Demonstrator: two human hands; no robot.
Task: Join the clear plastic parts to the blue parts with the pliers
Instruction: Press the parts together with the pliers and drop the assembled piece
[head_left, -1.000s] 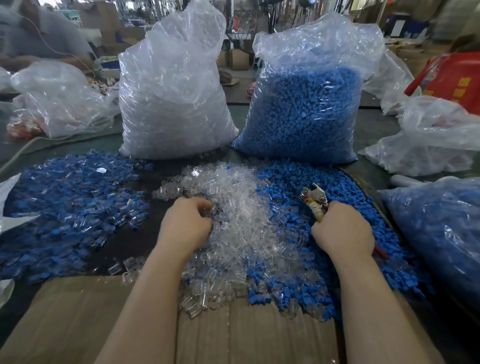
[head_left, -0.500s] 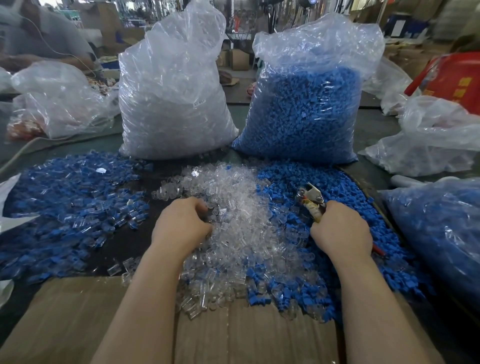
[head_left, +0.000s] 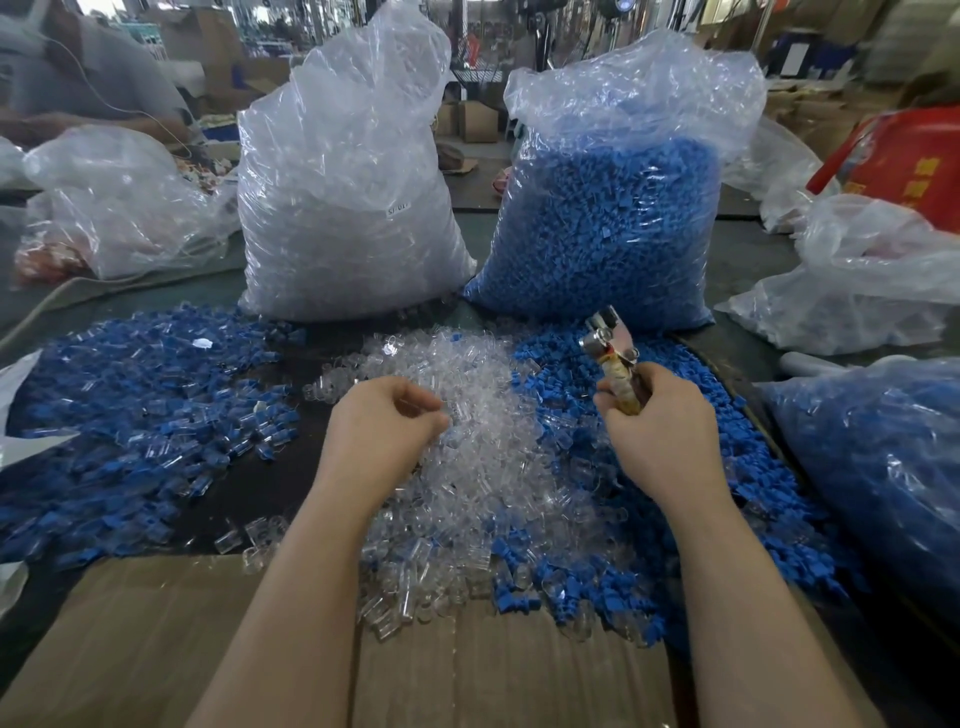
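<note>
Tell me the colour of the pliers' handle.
Yellowish-tan, in the head view: pliers in the right hand.

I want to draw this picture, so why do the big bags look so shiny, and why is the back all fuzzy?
In the head view, light from the room glares white off the crinkled plastic of the clear-parts bag and the blue-parts bag; the workshop behind them is soft and out of focus; the wide lens bends the picture near its edges; the pliers in the right hand look sharp.
</note>
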